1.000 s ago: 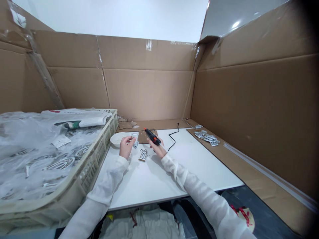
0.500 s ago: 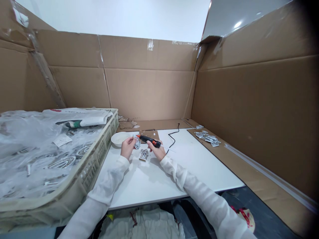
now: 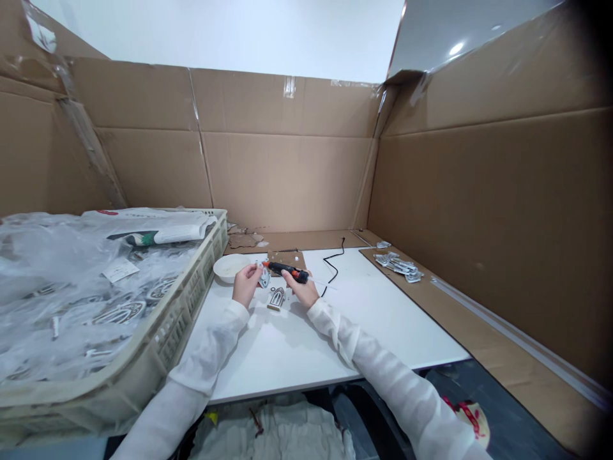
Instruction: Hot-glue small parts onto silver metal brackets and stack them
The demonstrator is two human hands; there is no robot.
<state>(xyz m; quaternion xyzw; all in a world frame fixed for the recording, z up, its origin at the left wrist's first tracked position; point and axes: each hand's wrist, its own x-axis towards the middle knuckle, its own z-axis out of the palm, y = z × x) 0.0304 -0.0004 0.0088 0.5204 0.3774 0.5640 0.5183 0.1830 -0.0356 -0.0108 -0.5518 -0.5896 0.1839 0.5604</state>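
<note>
Right hand (image 3: 301, 291): grip closed around a black glue gun (image 3: 287, 269) with an orange tip, held roughly level, nozzle pointing toward the left hand. A black cord (image 3: 332, 262) trails off on the far side of this grip, across the white worktop (image 3: 383, 319).

Left hand (image 3: 246, 284): grip closed on a small silver metal piece (image 3: 264, 276), pinched at the fingertips and raised off the worktop. The nozzle of the glue gun sits at or just beside this piece; contact cannot be confirmed.

Between the two grips and slightly nearer the person, a second arch-shaped metal piece (image 3: 276, 298) lies flat on the worktop, with a small dark ring (image 3: 272, 289) just beside it. Just beyond the left grip stands a shallow white dish (image 3: 227, 267). Outboard of the left grip, a beige plastic crate (image 3: 191, 287) holds clear bags of parts. Well beyond the right grip, a heap of silver pieces (image 3: 398, 264) lies on cardboard.
</note>
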